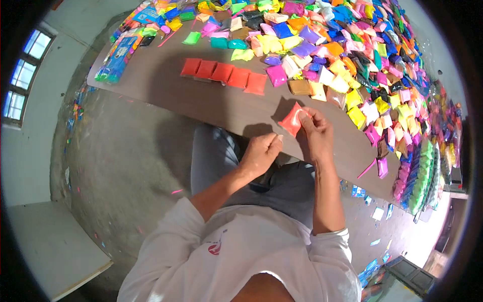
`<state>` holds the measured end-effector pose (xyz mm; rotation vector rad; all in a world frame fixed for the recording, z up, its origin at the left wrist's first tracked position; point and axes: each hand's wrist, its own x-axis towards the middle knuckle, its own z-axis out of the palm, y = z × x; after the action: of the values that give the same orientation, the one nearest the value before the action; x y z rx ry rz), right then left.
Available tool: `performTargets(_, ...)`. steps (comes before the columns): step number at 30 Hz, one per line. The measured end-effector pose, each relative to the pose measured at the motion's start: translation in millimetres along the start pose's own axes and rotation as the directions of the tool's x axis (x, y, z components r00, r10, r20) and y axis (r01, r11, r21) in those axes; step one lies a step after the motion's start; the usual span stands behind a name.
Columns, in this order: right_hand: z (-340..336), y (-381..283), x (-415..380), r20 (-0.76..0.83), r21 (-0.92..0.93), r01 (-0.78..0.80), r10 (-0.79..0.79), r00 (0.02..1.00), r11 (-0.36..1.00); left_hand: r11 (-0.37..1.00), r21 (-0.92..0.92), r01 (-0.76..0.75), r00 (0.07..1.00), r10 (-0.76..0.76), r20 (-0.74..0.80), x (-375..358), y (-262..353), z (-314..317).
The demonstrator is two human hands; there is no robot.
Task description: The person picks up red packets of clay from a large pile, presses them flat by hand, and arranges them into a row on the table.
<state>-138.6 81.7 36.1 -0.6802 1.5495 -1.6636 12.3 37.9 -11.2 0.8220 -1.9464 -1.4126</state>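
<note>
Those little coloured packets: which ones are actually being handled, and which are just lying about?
Being handled:
- red packet, pinched by the right hand
- left hand, closed beside it
- row of red packets, laid out in line

Lying about:
- mixed packet heap
- pink stick
- table

A long brown table (201, 100) carried the goods. Red packets (224, 74) lay in a row near its middle. Many-coloured packets (352, 55) covered its far right.
</note>
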Motion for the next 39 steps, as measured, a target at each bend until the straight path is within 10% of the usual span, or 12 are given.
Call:
performTargets(7,19,24,58,0.137,-0.060,0.065,-0.056,0.989,0.996,0.955,0.291,-0.063,0.957,0.140,-0.254,31,10,-54)
performTargets(10,27,27,64,0.100,-0.663,0.442,-0.514,0.852,0.604,0.895,0.440,-0.077,0.939,0.213,-0.269,50,-15,-72)
performTargets(14,31,24,55,0.168,-0.689,0.546,-0.627,0.761,0.478,0.721,0.651,-0.239,0.885,0.437,-0.160,54,-24,-65)
performTargets(29,46,14,73,0.371,-0.675,0.656,-0.614,0.697,0.336,0.657,0.708,-0.259,0.860,0.491,-0.141,54,-24,-63)
performTargets(34,67,5,97,0.623,-0.527,0.847,-0.642,0.447,0.078,0.653,0.707,-0.273,0.837,0.523,-0.160,55,-25,-62)
performTargets(39,67,25,111,0.675,-0.498,0.860,-0.572,0.466,0.111,0.646,0.718,-0.261,0.841,0.517,-0.159,54,-26,-60)
